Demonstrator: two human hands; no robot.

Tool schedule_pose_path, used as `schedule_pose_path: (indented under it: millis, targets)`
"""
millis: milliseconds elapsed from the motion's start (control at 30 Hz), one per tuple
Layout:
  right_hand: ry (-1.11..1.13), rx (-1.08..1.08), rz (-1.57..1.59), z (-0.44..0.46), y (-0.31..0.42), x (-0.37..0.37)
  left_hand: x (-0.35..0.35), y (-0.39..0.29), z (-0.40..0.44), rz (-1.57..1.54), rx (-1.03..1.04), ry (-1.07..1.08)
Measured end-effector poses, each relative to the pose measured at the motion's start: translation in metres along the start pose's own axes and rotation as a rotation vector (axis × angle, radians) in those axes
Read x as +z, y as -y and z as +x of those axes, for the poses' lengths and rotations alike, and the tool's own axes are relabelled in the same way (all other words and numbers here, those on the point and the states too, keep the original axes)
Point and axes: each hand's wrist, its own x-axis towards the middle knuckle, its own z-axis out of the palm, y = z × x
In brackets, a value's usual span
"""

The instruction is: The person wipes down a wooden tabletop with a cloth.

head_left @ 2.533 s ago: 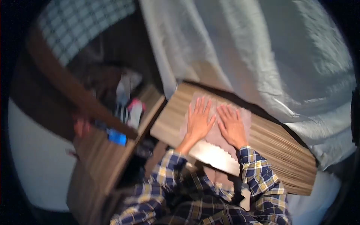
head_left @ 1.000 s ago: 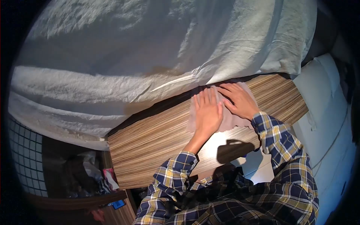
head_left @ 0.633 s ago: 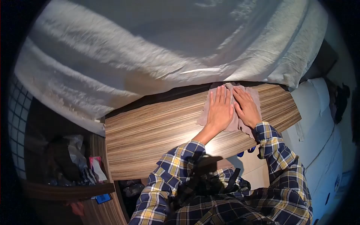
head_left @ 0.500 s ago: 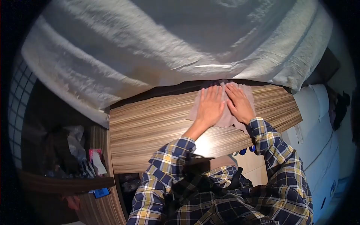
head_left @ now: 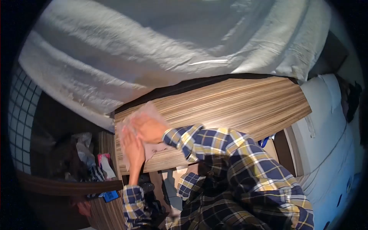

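A pale pink cloth point(head_left: 150, 110) lies spread at the left end of a wood-grain tabletop point(head_left: 237, 103). My left hand point(head_left: 132, 148) presses flat on it near the left edge, fingers stretched out. Just to the right, my right hand point(head_left: 148, 129) also rests flat on the cloth, its arm reaching across the tabletop. The fingers of the right hand are somewhat blurred and lie close to those of the left. Neither hand is gripping the cloth.
A white curtain point(head_left: 153, 50) hangs along the tabletop's far edge. At lower left, a shelf point(head_left: 73, 188) holds plastic bags and other items, with a blue-screened phone point(head_left: 111, 196) below. On the right is a bed-like surface with a light blue cover point(head_left: 329, 153).
Both hands have slid the cloth from the right part of the tabletop to its left end. My right arm now crosses the tabletop, and the view has shifted slightly.
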Motion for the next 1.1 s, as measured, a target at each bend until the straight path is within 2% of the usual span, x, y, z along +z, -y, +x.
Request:
schedule_pose_path:
  millis: [33, 100, 200, 333, 467, 633, 733, 833, 900, 933, 967, 1100]
  targets:
    - [-0.013, 0.013, 0.001, -0.005, 0.000, -0.002, -0.001, -0.003, -0.009, 0.005, 0.016, 0.007]
    - [0.075, -0.137, -0.099, -0.014, 0.002, -0.011, -0.006, -0.010, -0.022, 0.053, 0.036, 0.038]
    - [0.117, -0.191, -0.045, -0.045, -0.012, -0.044, -0.015, -0.046, -0.030, 0.055, 0.103, 0.103]
    - [0.104, -0.157, -0.012, -0.088, -0.041, -0.091, 0.000, -0.106, -0.013, 0.062, 0.164, 0.149]
    - [-0.002, -0.047, -0.068, -0.141, -0.095, -0.162, 0.025, -0.199, 0.027, 0.022, 0.275, 0.165]
    - [-0.066, 0.180, -0.204, -0.244, -0.139, -0.272, 0.068, -0.337, 0.060, -0.084, 0.561, 0.155]
    - [-0.050, 0.423, -0.279, -0.313, -0.136, -0.342, 0.102, -0.423, 0.064, -0.274, 0.747, 0.100]
    - [-0.035, 0.586, -0.353, -0.385, -0.136, -0.395, 0.125, -0.515, 0.049, -0.433, 0.777, 0.123]
    - [-0.015, 0.656, -0.423, -0.421, -0.134, -0.423, 0.141, -0.563, 0.040, -0.673, 0.806, 0.153]
    - [-0.006, 0.753, -0.458, -0.426, -0.125, -0.430, 0.144, -0.586, 0.034, -0.592, 0.820, 0.136]
    - [-0.001, 0.782, -0.494, -0.444, -0.130, -0.434, 0.144, -0.604, 0.027, -0.524, 0.833, 0.120]
    - [0.063, 0.765, -0.564, -0.458, -0.136, -0.428, 0.137, -0.601, 0.018, -0.414, 0.753, 0.071]
